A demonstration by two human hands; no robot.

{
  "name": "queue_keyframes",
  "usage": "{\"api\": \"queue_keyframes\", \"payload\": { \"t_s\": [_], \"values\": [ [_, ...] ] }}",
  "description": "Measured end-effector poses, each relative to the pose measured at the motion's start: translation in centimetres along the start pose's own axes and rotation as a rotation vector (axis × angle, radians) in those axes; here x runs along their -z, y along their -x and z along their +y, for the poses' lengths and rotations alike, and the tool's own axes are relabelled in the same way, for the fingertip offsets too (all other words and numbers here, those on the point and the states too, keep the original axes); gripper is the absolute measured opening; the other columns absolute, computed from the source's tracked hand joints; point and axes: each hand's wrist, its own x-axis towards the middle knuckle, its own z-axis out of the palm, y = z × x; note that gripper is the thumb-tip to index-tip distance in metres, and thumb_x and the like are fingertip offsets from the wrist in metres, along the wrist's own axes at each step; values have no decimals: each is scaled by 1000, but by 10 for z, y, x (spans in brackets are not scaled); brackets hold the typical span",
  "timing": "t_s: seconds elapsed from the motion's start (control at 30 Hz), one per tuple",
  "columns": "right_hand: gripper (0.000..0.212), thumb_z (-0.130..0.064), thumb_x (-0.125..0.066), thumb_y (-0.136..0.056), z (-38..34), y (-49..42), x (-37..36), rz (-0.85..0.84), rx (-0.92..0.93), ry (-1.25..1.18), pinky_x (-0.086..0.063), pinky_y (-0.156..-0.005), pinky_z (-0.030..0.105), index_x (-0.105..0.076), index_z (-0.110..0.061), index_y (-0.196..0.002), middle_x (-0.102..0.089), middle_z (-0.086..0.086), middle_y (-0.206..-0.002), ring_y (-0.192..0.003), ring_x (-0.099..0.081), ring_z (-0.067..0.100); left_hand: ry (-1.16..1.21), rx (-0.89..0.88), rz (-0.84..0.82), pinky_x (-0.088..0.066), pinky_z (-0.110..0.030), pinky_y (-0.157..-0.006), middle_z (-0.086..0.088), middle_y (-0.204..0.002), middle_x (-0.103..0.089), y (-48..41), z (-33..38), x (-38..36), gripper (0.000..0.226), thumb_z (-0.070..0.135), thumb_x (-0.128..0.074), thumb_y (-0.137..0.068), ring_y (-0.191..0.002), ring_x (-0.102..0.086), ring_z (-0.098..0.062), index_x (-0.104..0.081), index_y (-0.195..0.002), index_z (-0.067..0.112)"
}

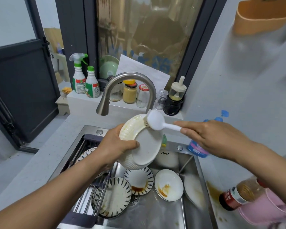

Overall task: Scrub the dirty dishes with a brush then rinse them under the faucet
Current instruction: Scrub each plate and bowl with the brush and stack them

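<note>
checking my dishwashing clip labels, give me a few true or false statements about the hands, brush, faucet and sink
1. The left hand holds a cream ribbed dish above the stainless steel sink. True.
2. The right hand holds a white plastic scrub brush with its bristles on that dish. True.
3. Water streams from the curved brushed-metal faucet onto the dish. False: no stream is visible at the spout.
4. The sink holds no other dishes. False: a round white plate with brown smears and a black-patterned bowl lie in it, among others.
</note>
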Motion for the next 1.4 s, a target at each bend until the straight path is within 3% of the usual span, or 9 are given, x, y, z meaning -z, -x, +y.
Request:
{"api": "queue_keyframes", "payload": {
  "t_s": [0.2,0.4,0.63,0.77,0.9,1.1,1.17,1.27,1.4],
  "values": [
    [43,-65,-18,-101,-21,6,17,-9,96,85,-28,-52,27,-28,-72,-142,-42,-10,-62,-58,-41,6,-294,-167,-92,-55,-27,-71,-4,-96,-76,5,4,-5,44,-2,-77,-73,-83,-70,-14,-70,-105,27],
    [34,-64,-30,-100,4,6,16,-99,37,-158,-30,-50,20,-44,-73,-129,-57,-23,-60,-56,-52,-3,-300,-231,-140,-49,-33,-61,-13,-87,-67,17,5,3,35,6,-77,-71,-72,-64,-16,-70,-98,26],
    [33,-60,-38,-100,32,9,2,-106,-45,-370,-37,-54,18,-53,-67,-128,-50,-9,-59,-52,-44,7,-220,-219,-94,-58,-32,-73,2,-99,-72,20,1,8,52,0,-80,-76,-90,-70,-16,-69,-104,43],
    [35,-65,-27,-99,-1,11,10,-100,56,-133,-33,-52,23,-37,-77,-130,-49,-8,-62,-54,-47,6,-251,-179,-102,-55,-35,-71,-7,-95,-72,12,-6,0,44,0,-80,-73,-88,-70,-27,-70,-99,34],
    [43,-65,-18,-101,-19,13,2,-23,54,88,-24,-49,25,-26,-70,-143,-44,-10,-66,-56,-40,5,-21,-66,-21,-60,-46,-89,0,-102,-76,9,-8,-6,58,17,-85,-56,-98,-72,-25,-69,-110,31],
    [36,-55,-35,-103,25,19,-19,-136,-133,-388,-38,-57,13,-50,-60,-135,-59,-31,-69,-61,-54,-5,310,9,4,-61,-43,-76,-9,-103,-77,12,-6,4,55,-11,-79,-72,-98,-73,-32,-66,-116,18],
    [32,-57,-44,-101,20,22,-24,-148,-238,-655,-33,-47,14,-58,-55,-129,-49,-18,-53,-44,-42,4,368,13,-9,-61,-40,-72,-11,-104,-77,13,-4,7,52,-14,-73,-76,-94,-75,-29,-65,-117,17],
    [44,-66,-67,-79,-1,15,-23,-72,-309,-959,-31,-41,25,-65,-44,-117,-41,-3,-54,-44,-33,13,473,33,-51,-61,-42,-72,-14,-107,-76,13,-4,5,61,-12,-79,-68,-93,-75,-29,-62,-121,13],
    [36,-49,-87,-71,-21,-4,-20,-35,-214,-1051,-40,-47,29,-74,-36,-102,-63,-3,-59,-49,-47,17,548,46,-153,-60,-49,-83,-24,-122,-68,15,-5,-5,83,3,-85,-54,-109,-69,-39,-58,-131,7]
  ]
}}
